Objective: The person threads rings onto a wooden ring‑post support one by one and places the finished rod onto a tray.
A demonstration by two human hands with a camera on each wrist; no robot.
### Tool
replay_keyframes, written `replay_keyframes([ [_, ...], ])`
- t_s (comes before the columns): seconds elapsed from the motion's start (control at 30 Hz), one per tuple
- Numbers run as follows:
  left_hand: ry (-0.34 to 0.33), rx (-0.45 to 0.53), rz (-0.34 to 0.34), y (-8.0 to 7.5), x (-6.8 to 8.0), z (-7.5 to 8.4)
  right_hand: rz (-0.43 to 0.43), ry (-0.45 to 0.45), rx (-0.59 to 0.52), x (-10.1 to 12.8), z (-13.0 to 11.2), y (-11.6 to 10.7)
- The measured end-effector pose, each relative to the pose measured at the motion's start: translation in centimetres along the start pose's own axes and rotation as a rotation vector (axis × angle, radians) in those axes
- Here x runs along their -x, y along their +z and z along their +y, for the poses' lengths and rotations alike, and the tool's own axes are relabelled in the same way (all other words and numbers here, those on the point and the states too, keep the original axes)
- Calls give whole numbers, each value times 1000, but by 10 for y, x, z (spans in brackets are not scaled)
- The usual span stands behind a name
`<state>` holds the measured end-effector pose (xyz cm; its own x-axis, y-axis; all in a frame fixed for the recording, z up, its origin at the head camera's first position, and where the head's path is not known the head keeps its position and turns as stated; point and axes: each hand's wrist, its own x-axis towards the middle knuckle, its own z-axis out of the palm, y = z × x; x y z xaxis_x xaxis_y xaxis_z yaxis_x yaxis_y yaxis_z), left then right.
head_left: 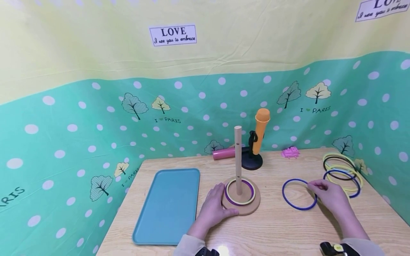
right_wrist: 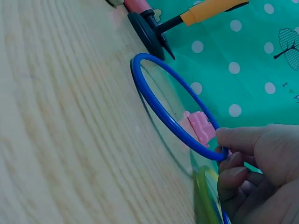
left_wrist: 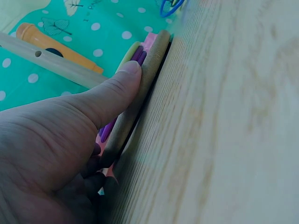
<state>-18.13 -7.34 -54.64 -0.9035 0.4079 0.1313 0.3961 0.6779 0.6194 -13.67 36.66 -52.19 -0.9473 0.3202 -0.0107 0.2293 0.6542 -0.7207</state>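
Fingers of the right hand (head_left: pixel 330 195) pinch the blue ring's (head_left: pixel 299 194) near rim, raising it off the bench (head_left: pixel 275 227). The left hand (head_left: pixel 214 209), fingers relaxed, presses against the peg stand's round base (head_left: pixel 241 208), apparently steadying it.

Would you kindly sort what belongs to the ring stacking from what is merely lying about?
In use: blue plastic ring, pinched by right hand; wooden peg stand, steadied by left hand; spare rings.
Lying about: teal tray; orange toy microphone; pink cylinder; pink toy.
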Motion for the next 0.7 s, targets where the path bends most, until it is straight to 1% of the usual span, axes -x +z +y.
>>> replay_keyframes([
  [0.1,0,1,0,0,0,0,16,-11,-25,1,-3,0],
  [0.37,3,-2,2,0,-1,1,19,-5,-151,6,-16,-3],
  [0.5,2,-4,1,0,-1,0,9,1,-239,7,-27,-8],
  [0.7,2,-2,-1,1,-1,-2,22,-17,-317,9,-48,-16],
])
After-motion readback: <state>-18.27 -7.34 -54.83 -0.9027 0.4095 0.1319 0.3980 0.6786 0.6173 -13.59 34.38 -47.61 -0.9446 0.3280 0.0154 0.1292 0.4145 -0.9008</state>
